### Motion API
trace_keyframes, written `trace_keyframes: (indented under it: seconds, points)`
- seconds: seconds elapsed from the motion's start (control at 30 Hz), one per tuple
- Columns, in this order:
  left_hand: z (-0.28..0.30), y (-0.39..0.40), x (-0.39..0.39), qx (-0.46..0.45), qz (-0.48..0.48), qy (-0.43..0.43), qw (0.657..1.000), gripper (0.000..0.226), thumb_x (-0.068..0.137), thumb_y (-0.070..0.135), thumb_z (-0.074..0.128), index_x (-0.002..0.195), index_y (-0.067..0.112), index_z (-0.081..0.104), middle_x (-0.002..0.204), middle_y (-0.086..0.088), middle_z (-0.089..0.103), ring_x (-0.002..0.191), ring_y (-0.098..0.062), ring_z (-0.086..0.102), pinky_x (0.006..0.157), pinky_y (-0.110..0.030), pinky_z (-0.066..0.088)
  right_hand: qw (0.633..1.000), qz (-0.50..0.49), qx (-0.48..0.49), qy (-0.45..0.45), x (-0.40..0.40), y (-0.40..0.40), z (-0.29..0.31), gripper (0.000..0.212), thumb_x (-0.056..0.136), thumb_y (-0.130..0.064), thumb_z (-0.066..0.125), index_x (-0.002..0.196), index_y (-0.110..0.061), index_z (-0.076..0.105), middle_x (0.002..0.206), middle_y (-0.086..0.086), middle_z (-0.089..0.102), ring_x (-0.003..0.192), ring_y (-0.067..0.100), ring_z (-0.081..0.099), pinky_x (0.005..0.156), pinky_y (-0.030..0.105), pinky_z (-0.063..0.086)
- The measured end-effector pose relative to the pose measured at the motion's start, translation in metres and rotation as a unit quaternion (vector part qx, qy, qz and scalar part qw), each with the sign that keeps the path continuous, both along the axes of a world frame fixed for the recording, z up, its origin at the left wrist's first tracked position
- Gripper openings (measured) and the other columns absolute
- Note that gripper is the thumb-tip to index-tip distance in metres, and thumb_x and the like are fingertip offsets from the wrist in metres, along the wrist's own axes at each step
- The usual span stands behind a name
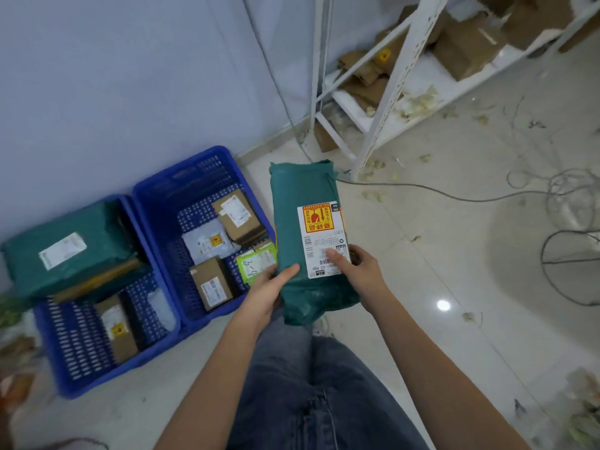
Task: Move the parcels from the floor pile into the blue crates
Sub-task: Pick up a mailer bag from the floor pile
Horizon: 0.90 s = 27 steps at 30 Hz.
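Note:
I hold a long green parcel [292, 216] with a white label and a red-and-yellow sticker in both hands, above the floor just right of the crates. My left hand [264, 295] grips its lower left edge, thumb on top. My right hand [355, 271] grips the lower right edge, thumb on the label. Two blue crates stand side by side against the wall. The right crate [156, 196] holds several small cardboard boxes, a grey bag and a lime-green packet. The left crate [65, 378] holds a big green parcel [68, 251] and a brown box.
A white metal shelf rack [399, 76] with cardboard boxes stands at the back right. Cables [552, 196] and scraps lie across the tiled floor on the right. My jeans-clad legs fill the bottom middle. More packets show at the left edge.

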State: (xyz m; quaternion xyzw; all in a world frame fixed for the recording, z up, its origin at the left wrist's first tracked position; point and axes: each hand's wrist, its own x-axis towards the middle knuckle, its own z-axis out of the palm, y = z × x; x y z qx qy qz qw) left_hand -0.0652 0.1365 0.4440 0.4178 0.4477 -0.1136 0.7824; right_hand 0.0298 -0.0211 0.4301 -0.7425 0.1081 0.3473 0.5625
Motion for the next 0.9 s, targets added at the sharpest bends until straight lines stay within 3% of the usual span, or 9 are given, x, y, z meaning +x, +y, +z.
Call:
trace_keyframes:
  seconds: [0.07,0.17,0.3,0.4,0.5,0.63,0.73,0.83,0.9]
  points:
    - [0.004,0.009,-0.020,0.004,0.029,-0.006,1.000,0.025,0.083,0.019,0.069,0.107,0.013,0.063,0.089,0.001,0.076,0.079,-0.014,0.073,0.058,-0.021,0.056,1.000,0.027,0.012,0.006,-0.011,0.013,0.000,0.049,0.073,-0.047,0.075,0.112,-0.021,0.060,0.103,-0.004,0.069,0.093,0.007,0.065,0.074,0.021,0.053]
    - [0.009,0.024,-0.048,0.009,0.076,-0.004,0.997,0.019,0.086,0.016,0.065,0.105,0.013,0.063,0.088,-0.001,0.076,0.075,-0.012,0.073,0.057,-0.021,0.056,0.997,0.072,0.022,0.021,-0.029,0.037,0.001,0.051,0.073,-0.047,0.074,0.114,-0.021,0.059,0.102,-0.006,0.068,0.094,0.008,0.065,0.075,0.022,0.053]
    - [0.010,0.045,-0.081,0.021,0.129,0.016,0.991,0.030,0.087,0.018,0.065,0.115,0.010,0.061,0.103,-0.008,0.071,0.081,-0.016,0.071,0.061,-0.024,0.058,0.990,0.131,0.032,0.049,-0.048,0.068,0.000,0.053,0.076,-0.045,0.073,0.120,-0.019,0.056,0.104,-0.007,0.067,0.094,0.004,0.063,0.069,0.016,0.051]
    - [0.005,0.062,-0.100,0.014,0.163,0.021,0.986,0.035,0.087,0.020,0.065,0.119,0.009,0.060,0.106,-0.010,0.071,0.089,-0.021,0.070,0.071,-0.031,0.058,0.983,0.168,0.027,0.064,-0.057,0.094,-0.004,0.046,0.076,-0.044,0.072,0.115,-0.024,0.056,0.114,-0.002,0.066,0.097,0.007,0.062,0.075,0.020,0.052]
    - [-0.001,0.084,-0.114,0.012,0.186,0.047,0.981,0.040,0.086,0.021,0.066,0.123,0.007,0.059,0.113,-0.012,0.069,0.099,-0.026,0.067,0.083,-0.037,0.054,0.979,0.188,0.008,0.077,-0.066,0.125,-0.008,0.060,0.076,-0.044,0.072,0.126,-0.017,0.053,0.118,0.000,0.064,0.107,0.017,0.061,0.090,0.033,0.052]
    - [-0.011,0.120,-0.132,0.010,0.213,0.063,0.975,0.043,0.085,0.022,0.068,0.124,0.007,0.057,0.111,-0.009,0.068,0.093,-0.020,0.066,0.067,-0.028,0.055,0.975,0.193,0.003,0.106,-0.085,0.168,-0.014,0.063,0.078,-0.041,0.071,0.131,-0.012,0.051,0.122,0.006,0.063,0.110,0.023,0.061,0.096,0.041,0.051]
    - [-0.019,0.154,-0.147,0.028,0.208,0.087,0.974,0.050,0.084,0.023,0.069,0.128,0.004,0.053,0.118,-0.010,0.063,0.092,-0.018,0.063,0.068,-0.026,0.051,0.975,0.182,-0.004,0.128,-0.100,0.201,-0.019,0.059,0.081,-0.037,0.071,0.131,-0.014,0.051,0.122,0.007,0.063,0.110,0.023,0.061,0.097,0.041,0.050]
    - [-0.030,0.198,-0.164,0.086,0.196,0.113,0.970,0.064,0.082,0.028,0.071,0.136,0.007,0.042,0.126,-0.009,0.055,0.103,-0.021,0.058,0.084,-0.032,0.048,0.972,0.188,-0.012,0.142,-0.111,0.232,-0.025,0.055,0.081,-0.035,0.070,0.130,-0.016,0.053,0.117,0.003,0.065,0.108,0.020,0.061,0.095,0.037,0.050]
    - [-0.035,0.227,-0.171,0.105,0.184,0.111,0.971,0.072,0.082,0.031,0.070,0.141,0.008,0.036,0.126,-0.010,0.054,0.108,-0.023,0.057,0.086,-0.033,0.048,0.968,0.205,-0.025,0.144,-0.115,0.247,-0.028,0.052,0.081,-0.035,0.070,0.128,-0.017,0.054,0.115,0.002,0.065,0.105,0.018,0.061,0.092,0.034,0.049]
